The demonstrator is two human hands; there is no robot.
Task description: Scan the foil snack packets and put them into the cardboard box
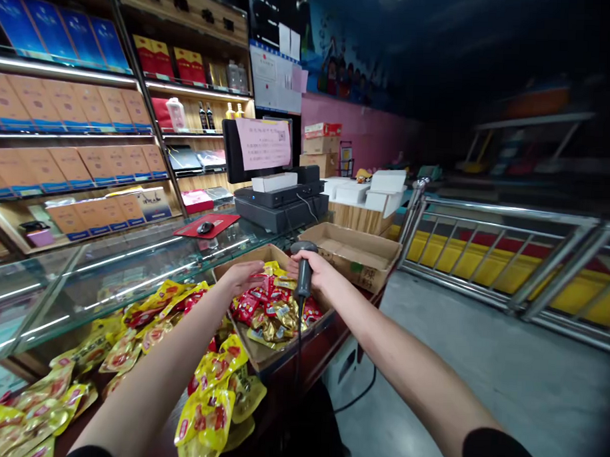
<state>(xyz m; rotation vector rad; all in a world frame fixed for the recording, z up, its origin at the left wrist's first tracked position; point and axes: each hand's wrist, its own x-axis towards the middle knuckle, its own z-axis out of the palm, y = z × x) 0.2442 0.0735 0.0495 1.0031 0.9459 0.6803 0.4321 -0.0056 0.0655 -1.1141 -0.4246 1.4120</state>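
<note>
My right hand (311,269) is wrapped round a dark grey handheld scanner (304,282), whose cable hangs down in front of a cardboard box. In that box lie red, gold and yellow snack packets (275,307). My left hand (243,278) reaches over the box's left side, at the packets; its fingers are partly apart, and whether they touch a packet is hard to make out. More yellow packets (211,412) are heaped beside the box, below and to the left, some of them behind my left forearm.
An open cardboard box (352,247) stands behind the right hand. Beyond are a monitor (232,152) and a mouse (205,228) on a red mat. A glass counter (134,256) runs left; metal railings (505,215) stand right.
</note>
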